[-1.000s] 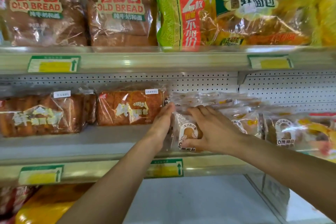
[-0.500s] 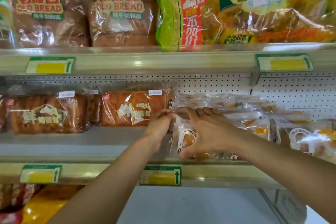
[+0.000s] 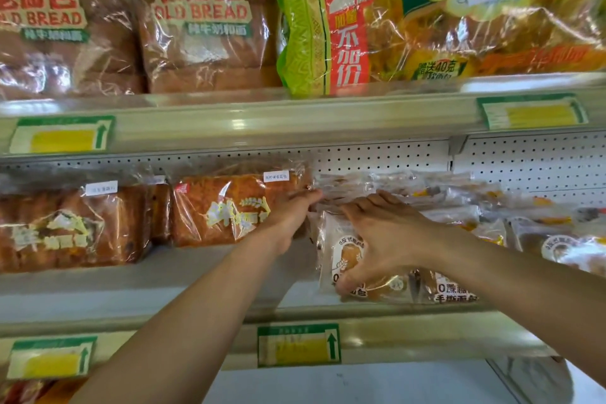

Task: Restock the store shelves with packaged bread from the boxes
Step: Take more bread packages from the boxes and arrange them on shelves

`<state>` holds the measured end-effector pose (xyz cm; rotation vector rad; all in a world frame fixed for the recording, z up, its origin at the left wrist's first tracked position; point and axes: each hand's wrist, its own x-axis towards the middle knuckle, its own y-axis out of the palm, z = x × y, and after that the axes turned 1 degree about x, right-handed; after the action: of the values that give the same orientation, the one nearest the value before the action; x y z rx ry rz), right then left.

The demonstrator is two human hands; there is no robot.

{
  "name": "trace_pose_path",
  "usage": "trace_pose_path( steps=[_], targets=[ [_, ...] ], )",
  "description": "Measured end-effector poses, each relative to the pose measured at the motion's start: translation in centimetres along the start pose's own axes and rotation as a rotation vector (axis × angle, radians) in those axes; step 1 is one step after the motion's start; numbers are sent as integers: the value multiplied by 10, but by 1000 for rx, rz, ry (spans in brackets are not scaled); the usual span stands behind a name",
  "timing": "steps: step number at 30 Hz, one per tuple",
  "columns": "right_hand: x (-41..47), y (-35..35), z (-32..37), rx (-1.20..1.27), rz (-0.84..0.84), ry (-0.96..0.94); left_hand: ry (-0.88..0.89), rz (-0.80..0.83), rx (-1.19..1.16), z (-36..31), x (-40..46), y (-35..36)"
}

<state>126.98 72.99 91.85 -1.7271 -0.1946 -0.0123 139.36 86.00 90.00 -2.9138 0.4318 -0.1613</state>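
On the top shelf, two brown loaves labelled OLD BREAD stand at the left, beside a large yellow-and-green bread bag that fills the right. Green-framed price tags with yellow inserts sit along the shelf edges.

On the middle shelf, a wide clear bag of golden-brown bread lies at far left, and a second bag of the same kind lies just beside it, each with a small white sticker near its top. The person's left hand reaches in from below with its fingers extended, their tips against the left edge of a stack of small clear bread packets; the hand crosses the front of the second bag's right end, and whether the thumb grips anything cannot be told. The right hand spreads wide over the front packet, a white-printed pouch standing near the shelf's front edge, with the fingers curved over its top and the thumb pressed against its lower front, clasping it. More of the small packets, some blurred, lie piled toward the right against the perforated white back panel.

Below, another price tag hangs on the middle shelf's edge, above a pale lower shelf.
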Motion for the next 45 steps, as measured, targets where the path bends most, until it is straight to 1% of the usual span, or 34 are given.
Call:
trace_pose_path(
  steps=[2,4,6,8,11,13,17,19,21,24,28,34,35,38,39,42,45],
  targets=[
    [2,-1,0,21,18,-12,159,16,151,-1,5,-3],
    [0,-1,1,60,23,-44,368,12,429,-6,15,-6],
    [-3,-3,3,70,13,-66,489,36,664,-16,27,-5],
    [-3,-3,4,66,0,-65,463,137,807,-27,35,1],
    [0,-1,4,49,-11,-45,339,318,954,-36,48,13],
    [0,0,4,61,-15,-45,305,368,993,-41,54,18],
    [-4,2,2,76,-39,-80,332,440,1052,-51,61,21],
    [-3,3,2,88,-37,-83,347,452,1042,-46,67,22],
    [0,3,0,93,-40,-94,388,426,1014,-40,75,25],
    [7,2,-1,86,-39,-97,454,366,893,-34,83,28],
    [10,4,-2,85,-47,-88,494,325,768,-33,89,27],
    [12,2,-2,51,-16,-82,499,418,694,-38,82,22],
    [12,2,-2,49,-4,-78,513,414,678,-40,79,21],
    [8,3,0,-13,-26,-69,577,352,508,-48,64,15],
    [7,5,0,-56,-43,-54,597,355,452,-51,55,12],
    [4,8,2,-167,-88,2,653,468,369,-52,18,-4],
    [0,8,3,-153,-81,22,632,544,341,-39,-16,-25]
  ],
)
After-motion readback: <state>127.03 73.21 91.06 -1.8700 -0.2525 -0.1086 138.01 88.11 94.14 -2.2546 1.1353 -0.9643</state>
